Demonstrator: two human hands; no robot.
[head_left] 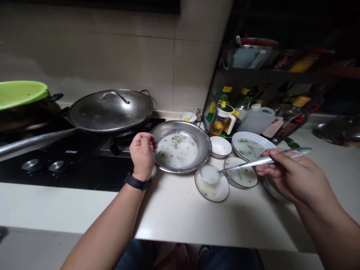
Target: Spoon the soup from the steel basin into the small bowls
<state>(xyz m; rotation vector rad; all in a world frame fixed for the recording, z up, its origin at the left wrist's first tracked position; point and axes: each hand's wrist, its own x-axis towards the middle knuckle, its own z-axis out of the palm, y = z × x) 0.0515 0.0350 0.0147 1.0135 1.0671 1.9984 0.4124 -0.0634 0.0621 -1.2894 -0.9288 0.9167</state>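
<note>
My right hand (292, 176) grips the metal handle of a ladle (239, 167). The ladle's bowl, filled with whitish soup, hovers over a red-rimmed bowl (219, 193) that has some of the same soup in it. Curled into a loose fist, my left hand (143, 152) is at the left rim of a wide steel basin (204, 144); I see nothing in its fingers. White soup with green bits fills the bottom of the basin. Another red-rimmed bowl (242, 174) of soup and a larger striped bowl (250, 146) stand to the right.
A small white bowl (221, 147) sits beside the basin, with a little dish (188, 117) behind. On the black stove (84, 161) rests a lidded wok (112, 112), its long handle pointing left. A green basin (22, 93) tops a dark pot. Bottles crowd a rack (270, 73) at right.
</note>
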